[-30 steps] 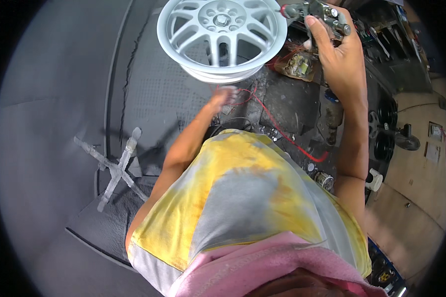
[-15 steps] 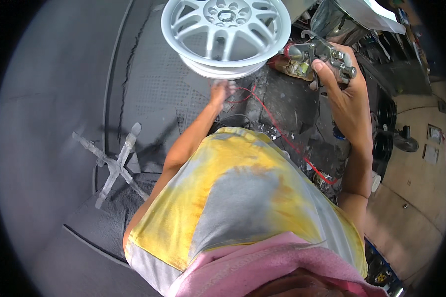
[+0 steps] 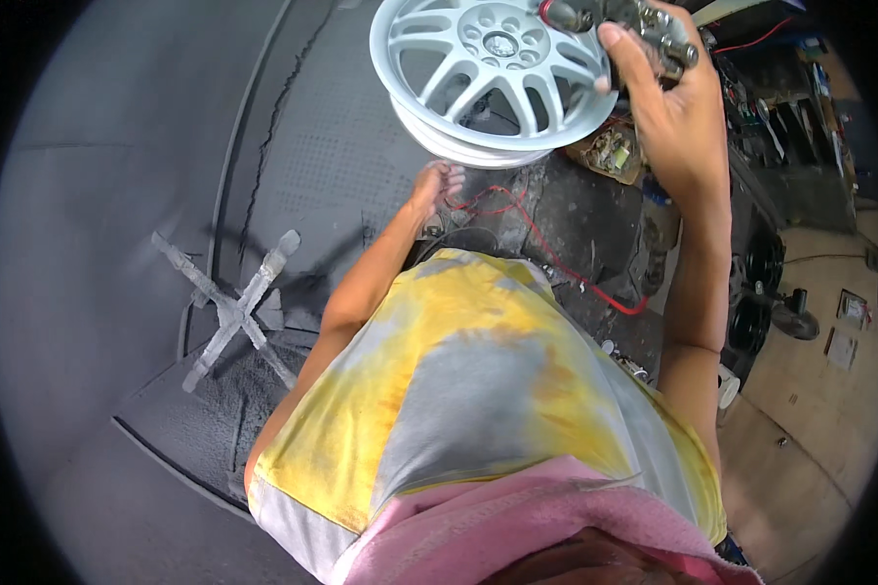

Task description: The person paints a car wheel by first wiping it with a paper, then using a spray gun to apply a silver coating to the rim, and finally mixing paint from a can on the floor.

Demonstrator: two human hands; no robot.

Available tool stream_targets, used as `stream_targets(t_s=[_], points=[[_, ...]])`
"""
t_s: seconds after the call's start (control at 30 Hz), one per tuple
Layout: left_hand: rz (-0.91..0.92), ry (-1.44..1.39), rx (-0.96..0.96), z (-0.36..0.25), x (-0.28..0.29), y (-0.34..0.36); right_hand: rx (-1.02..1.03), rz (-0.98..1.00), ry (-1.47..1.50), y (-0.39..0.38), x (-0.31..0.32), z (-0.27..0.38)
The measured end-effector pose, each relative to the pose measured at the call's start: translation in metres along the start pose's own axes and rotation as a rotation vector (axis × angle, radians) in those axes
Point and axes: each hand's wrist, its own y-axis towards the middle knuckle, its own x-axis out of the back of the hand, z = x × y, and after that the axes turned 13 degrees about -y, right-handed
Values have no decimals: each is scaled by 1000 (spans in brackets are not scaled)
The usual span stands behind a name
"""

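Note:
My right hand [image 3: 678, 102] is closed around a metal spray gun [image 3: 649, 21] at the upper right. The gun's red-ringed nozzle end points left over the wheel, and its top is cut off by the frame edge. A pale silver-white alloy wheel [image 3: 500, 45] with paired spokes sits face up ahead of me, tilted a little. Just below its near rim is my left hand [image 3: 439, 183], fingers curled in. What they hold, if anything, I cannot make out. A thin red hose [image 3: 546, 249] loops beside that hand and runs to the right.
A cross-shaped stand [image 3: 234, 312] caked with grey paint is at the left, before a grey-coated wall [image 3: 88, 244]. A box of scraps [image 3: 610, 154] lies right of the wheel. Cluttered shelves [image 3: 790, 136] and a wooden panel [image 3: 829, 322] line the right side.
The spray gun in my right hand has moved up, now overlapping the wheel's right side. The wheel appears further right and turned in view. My left hand stays below the rim.

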Motion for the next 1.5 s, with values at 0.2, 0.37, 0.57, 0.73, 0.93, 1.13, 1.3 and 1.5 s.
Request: stream_targets(t_s=[0.2, 0.37, 0.57, 0.73, 0.93, 1.13, 1.3, 1.5], points=[[-71, -279, -165, -8, 0, 6, -105, -46, -252, 12, 42, -26], [-77, -395, -161, 21, -41, 4, -123, 63, -212, -12, 103, -120], [-15, -591, -195, 83, -116, 19, -200, 194, 111, -62, 156, -141], [-14, -779, -258, 112, -168, 49, -74, 291, 309, -76, 175, -135], [-59, -784, -273, 130, -198, 68, -23, 414, 361, -62, 172, -139], [-170, -305, -200, 151, -192, 34, 167, 217, 301, -42, 149, -139], [79, -37, -300, 147, -252, -77, 154, 162, 284, -40, 138, -137], [285, -46, -690, 134, -328, -251, 277, 336, 536, -89, 74, -80]])
